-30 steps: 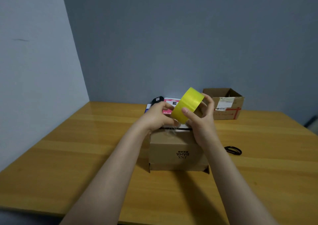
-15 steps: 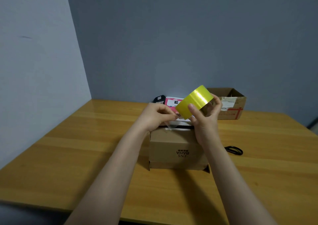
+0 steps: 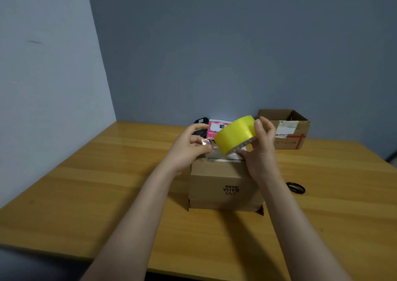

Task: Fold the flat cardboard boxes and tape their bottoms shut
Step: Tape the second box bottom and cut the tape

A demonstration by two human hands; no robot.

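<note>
Though upside down, "BAHA" on cardboard box (image 3: 214, 186); right hand (image 3: 261, 152) curled around tape roll (image 3: 234, 133), left hand (image 3: 189, 145) pinching tape end (image 3: 207, 143).

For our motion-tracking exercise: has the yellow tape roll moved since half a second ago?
Yes. The yellow tape roll has dropped slightly and shifted left: its top then stood above the open box rim, and now sits below it.

both forearms reach forward, right hand (image 3: 261, 152) gripping the tape roll (image 3: 234, 133), left hand (image 3: 190, 146) pinching its loose end (image 3: 208, 143).
</note>
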